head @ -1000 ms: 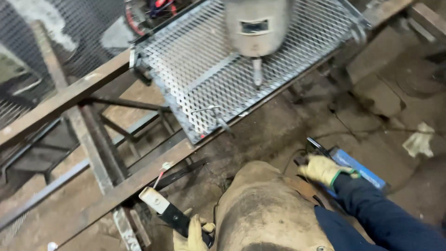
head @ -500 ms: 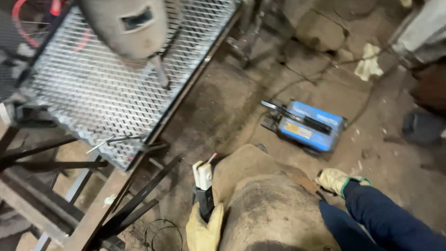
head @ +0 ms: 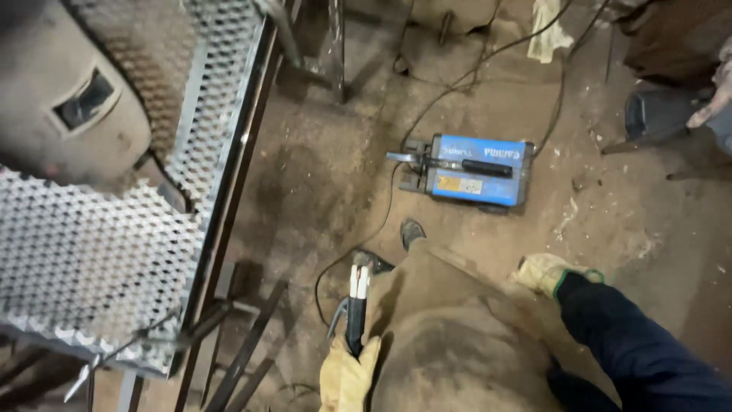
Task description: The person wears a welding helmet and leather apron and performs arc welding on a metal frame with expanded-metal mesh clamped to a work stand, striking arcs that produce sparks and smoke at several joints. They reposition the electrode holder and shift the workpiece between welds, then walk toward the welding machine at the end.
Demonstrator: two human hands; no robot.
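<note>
Left hand (head: 347, 375) grips electrode holder (head: 355, 313) by its stiff insulated handle; right hand (head: 545, 272), empty, half-curled, near blue welder (head: 473, 169).

Dim, warm, even light falls on the dirt floor (head: 320, 183), without hard-edged shadows; the brightest surface is the perforated metal grating (head: 91, 252), whose mesh catches pale glints. The grey welding mask (head: 69, 107) above the grating is soft and out of focus, and the dark frame bars below the grating show slight motion blur.
</note>
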